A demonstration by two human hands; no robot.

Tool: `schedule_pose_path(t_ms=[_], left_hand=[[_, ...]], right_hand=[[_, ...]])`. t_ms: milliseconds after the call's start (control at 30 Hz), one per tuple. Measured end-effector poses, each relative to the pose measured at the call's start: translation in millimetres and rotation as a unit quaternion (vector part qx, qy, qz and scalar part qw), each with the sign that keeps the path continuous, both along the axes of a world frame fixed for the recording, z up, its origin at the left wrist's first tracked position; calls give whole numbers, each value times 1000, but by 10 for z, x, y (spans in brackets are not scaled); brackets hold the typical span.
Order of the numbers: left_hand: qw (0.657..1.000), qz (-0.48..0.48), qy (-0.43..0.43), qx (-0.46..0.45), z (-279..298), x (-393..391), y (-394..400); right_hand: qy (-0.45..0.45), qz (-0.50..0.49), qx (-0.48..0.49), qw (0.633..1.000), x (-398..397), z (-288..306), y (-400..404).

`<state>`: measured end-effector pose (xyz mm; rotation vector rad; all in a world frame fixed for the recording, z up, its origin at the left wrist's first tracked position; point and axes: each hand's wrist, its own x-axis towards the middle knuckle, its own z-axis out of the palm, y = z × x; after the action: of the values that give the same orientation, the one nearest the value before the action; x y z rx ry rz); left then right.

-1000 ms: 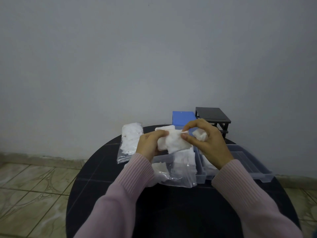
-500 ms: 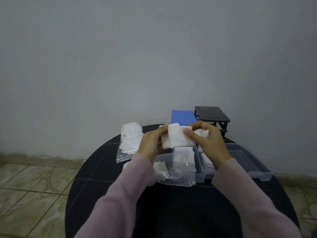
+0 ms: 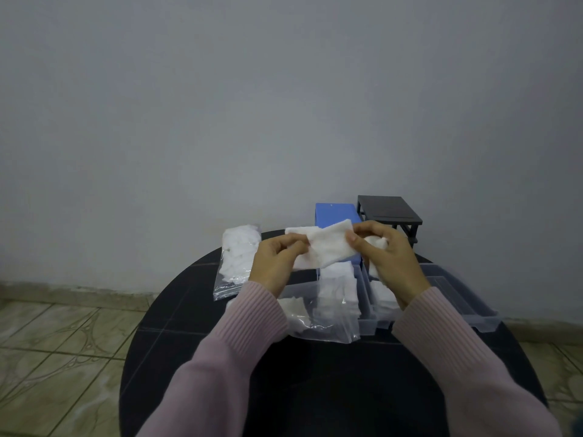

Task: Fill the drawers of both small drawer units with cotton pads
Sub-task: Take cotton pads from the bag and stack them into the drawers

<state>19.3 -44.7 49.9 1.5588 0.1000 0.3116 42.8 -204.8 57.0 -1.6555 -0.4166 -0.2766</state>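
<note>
while both hands pinch it, left hand (image 3: pixel 273 263) and right hand (image 3: pixel 386 257), the cotton pad (image 3: pixel 328 249) looks light, soft, tearable; hold edges gently.

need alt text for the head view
Two hands, left and right, hold cotton pads above clear drawers on a round black table. A bag of pads lies left; blue and black units stand behind.
</note>
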Motion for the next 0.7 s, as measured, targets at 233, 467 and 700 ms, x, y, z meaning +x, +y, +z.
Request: schedule_pose_path(t_ms=[233, 467, 700], left_hand=[[991, -62, 8, 115, -68, -11, -15], [988, -135, 3, 77, -56, -38, -108], [986, -161, -15, 49, -41, -58, -133]], right_hand=[[-51, 85, -82, 992, -42, 107, -76], [-106, 43, -152, 982, -30, 13, 15], [-113, 13, -107, 988, 9, -36, 15]])
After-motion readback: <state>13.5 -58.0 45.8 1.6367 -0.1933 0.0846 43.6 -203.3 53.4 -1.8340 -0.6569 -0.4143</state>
